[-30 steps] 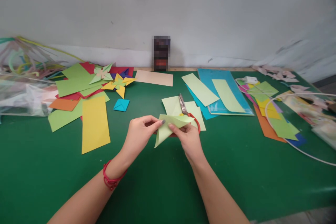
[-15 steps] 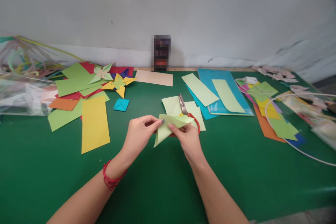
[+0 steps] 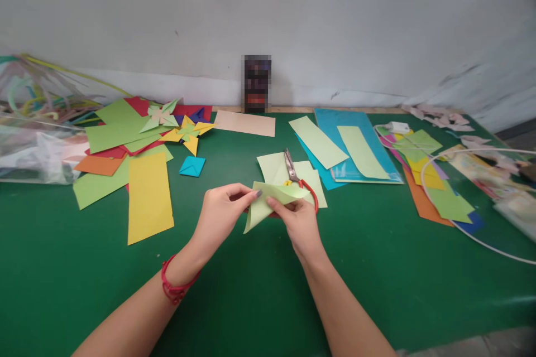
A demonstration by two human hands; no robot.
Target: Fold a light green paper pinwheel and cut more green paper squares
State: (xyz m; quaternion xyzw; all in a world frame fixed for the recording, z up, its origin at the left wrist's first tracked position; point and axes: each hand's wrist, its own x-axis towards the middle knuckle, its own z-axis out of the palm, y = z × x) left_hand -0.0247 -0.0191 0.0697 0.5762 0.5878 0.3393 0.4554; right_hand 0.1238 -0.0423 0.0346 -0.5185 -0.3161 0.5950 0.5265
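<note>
A: How is the fold in hand being made well, read from left to right?

B: The left hand, marked by a red wrist cord, is being closed in a pinch on the left edge of the pale green folded paper. The paper is being held just above the desk, in front of the body and near the middle. The right hand is being closed on the paper's right side, thumb on top and fingers beneath. As a judgement, the two layers are best being kept edge to edge while the crease is being pressed from the pinch outward, with the free lower corner being left hanging so that no false crease is being set.

A: What is lying about the hands?

B: To the left, a yellow sheet and a small blue folded square are being left flat; folded pinwheels are lying farther back. Just behind the right hand, red-handled scissors are resting on pale green offcuts. A blue sheet is lying to the right.

A: What is differing from the frame a second ago?

B: Very little is being changed: both grips are being kept, and the paper is being held in nearly the same place, with only a slight shift of the whole view to the left.
</note>
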